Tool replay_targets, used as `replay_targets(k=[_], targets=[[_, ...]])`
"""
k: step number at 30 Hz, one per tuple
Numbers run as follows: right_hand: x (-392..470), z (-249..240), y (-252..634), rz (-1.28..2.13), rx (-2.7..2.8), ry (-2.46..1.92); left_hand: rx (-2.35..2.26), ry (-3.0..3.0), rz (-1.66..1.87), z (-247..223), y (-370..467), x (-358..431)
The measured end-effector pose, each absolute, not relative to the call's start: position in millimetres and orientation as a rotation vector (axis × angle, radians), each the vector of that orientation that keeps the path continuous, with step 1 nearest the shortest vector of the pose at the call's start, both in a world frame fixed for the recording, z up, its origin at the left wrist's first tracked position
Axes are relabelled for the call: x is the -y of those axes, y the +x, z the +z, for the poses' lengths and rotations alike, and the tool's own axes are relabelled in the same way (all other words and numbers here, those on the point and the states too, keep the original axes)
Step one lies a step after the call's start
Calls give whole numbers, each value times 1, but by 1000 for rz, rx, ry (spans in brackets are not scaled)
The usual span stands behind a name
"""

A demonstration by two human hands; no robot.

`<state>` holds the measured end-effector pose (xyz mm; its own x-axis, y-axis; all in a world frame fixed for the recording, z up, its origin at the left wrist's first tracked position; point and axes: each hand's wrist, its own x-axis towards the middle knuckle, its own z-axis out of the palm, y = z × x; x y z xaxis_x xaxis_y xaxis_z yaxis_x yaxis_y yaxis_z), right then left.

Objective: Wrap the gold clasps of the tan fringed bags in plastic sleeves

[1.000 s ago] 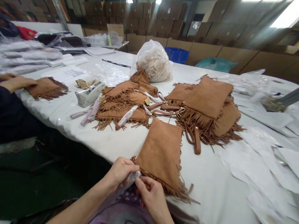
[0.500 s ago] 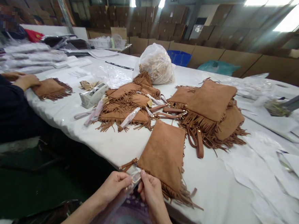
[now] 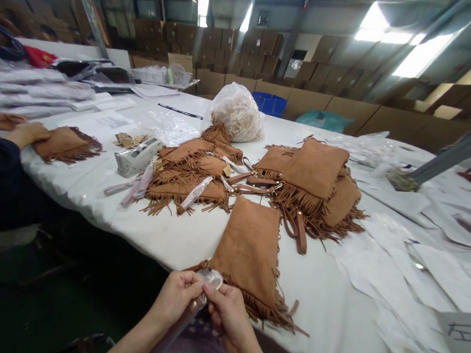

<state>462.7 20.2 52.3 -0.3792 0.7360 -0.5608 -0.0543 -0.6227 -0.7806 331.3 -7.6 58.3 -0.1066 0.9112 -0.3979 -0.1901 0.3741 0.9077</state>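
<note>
Our left hand [image 3: 178, 296] and right hand [image 3: 228, 308], fingertips pinched closed, hold a clear plastic sleeve [image 3: 213, 276] at the near edge of the white-covered table [image 3: 155, 230]. White surface flanks the flat brown fringed pouch [image 3: 250, 247] lying there.

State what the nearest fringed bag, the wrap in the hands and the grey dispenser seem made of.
Nearest bag: likely suede or imitation, judging by its matte brown face and fringe.
Wrap: apparently thin plastic film, glossy, clear and wrinkled.
Grey dispenser: perhaps hard plastic; smooth, boxy sides.

1 blue bin [image 3: 269, 104]; prob. cardbd boxes [image 3: 250, 64] behind.
</note>
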Motion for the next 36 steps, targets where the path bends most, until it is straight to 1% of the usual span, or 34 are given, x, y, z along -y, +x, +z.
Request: replay_targets(k=[4, 8, 10, 14, 18, 27, 32, 36], targets=[[-19, 56, 458, 2063, 804, -1271, -1320, 738, 1070, 57, 326, 18], [-20, 54, 458, 2108, 756, -1197, -1136, 749, 868, 56, 324, 27], [-21, 54, 460, 2117, 764, -1177, -1113, 768, 854, 56, 326, 27], [-24, 58, 466, 2059, 895, -1204, -1210, 748, 919, 58, 332, 21], [-26, 67, 472, 2091, 1039, -1236, -1298, 783, 943, 62, 337, 17], [-31, 61, 470, 1999, 1048, -1408, -1385, 698, 1029, 56, 345, 18], [-32, 62, 469, 2006, 991, -1443, -1452, 973, 1069, 63, 342, 16], [-30, 66, 464, 1962, 943, -1458, -1606, 1139, 1081, 67, 344, 18]])
